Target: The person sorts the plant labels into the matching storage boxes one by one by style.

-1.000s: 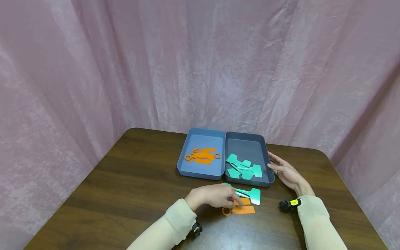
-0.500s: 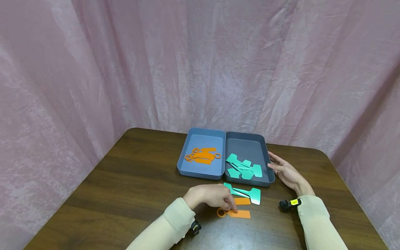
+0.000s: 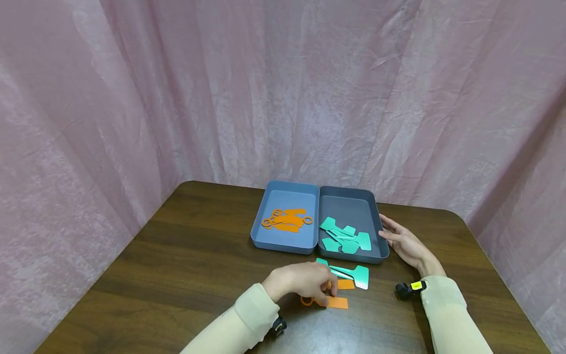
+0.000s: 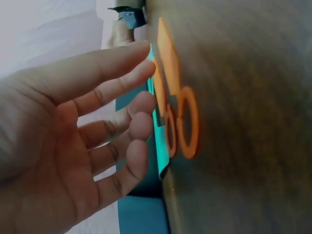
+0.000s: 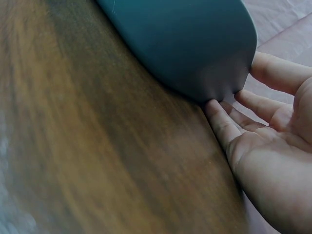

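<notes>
My left hand (image 3: pixel 305 282) is over a flat orange tag with a ring at one end (image 3: pixel 338 303), fingertips at its near part. In the left wrist view, the loosely bent fingers (image 4: pixel 138 158) are not closed round this tag (image 4: pixel 169 58). Just behind it lies a second orange tag (image 3: pixel 346 284), partly hidden by the hand. Several flat green pieces with broad heads and narrow stems (image 3: pixel 361 277) lie beyond it. With extended fingers, my right hand (image 3: pixel 404 246) touches the outer right side of the dark grey tray (image 3: pixel 353 199); fingertips meet its corner in the right wrist view.
Left of the dark tray and against it stands a blue tray (image 3: pixel 283 196) holding a pile of orange tags (image 3: pixel 287 221). Several green pieces (image 3: pixel 349 245) lie in the dark tray. The brown wooden table (image 3: pixel 177 255) ends at a pink curtain (image 3: pixel 283 98) behind.
The nearer orange tag has slid left and slightly toward me under my left hand's fingers, away from the second tag. My right hand stays at the dark tray.
</notes>
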{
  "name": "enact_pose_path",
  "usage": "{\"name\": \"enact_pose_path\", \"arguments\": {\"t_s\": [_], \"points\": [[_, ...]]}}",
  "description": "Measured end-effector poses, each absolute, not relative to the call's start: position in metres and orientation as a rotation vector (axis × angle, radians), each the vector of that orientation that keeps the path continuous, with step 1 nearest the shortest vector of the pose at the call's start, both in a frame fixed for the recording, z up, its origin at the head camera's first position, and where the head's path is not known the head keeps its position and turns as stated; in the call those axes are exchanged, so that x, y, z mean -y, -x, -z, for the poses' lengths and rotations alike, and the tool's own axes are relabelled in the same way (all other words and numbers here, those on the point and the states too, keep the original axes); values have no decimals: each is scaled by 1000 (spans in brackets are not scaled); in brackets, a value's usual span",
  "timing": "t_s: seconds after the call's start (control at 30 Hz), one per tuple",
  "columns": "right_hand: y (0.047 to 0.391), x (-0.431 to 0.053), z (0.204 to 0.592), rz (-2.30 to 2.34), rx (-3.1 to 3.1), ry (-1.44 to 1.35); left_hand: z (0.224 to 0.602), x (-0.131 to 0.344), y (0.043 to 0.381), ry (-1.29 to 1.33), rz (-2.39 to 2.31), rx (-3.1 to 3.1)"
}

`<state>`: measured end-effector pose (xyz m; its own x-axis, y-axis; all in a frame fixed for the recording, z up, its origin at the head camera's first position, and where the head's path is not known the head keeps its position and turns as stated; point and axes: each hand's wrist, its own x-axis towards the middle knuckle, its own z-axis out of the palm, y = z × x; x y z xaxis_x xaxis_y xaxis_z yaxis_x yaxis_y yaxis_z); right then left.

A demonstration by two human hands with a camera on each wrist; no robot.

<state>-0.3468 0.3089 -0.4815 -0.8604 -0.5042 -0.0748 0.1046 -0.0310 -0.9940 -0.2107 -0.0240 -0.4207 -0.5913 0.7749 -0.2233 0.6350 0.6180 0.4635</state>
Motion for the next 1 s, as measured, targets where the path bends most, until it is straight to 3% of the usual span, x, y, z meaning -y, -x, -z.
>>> {"name": "enact_pose_path", "arguments": {"t_s": [0.47,1.0], "points": [[346,-308,481,1943,-1839,418,423,19,204,-1000,-337,-2542],[347,-309,482,1941,-1838,426,422,16,202,-1089,-299,-2552]]}}
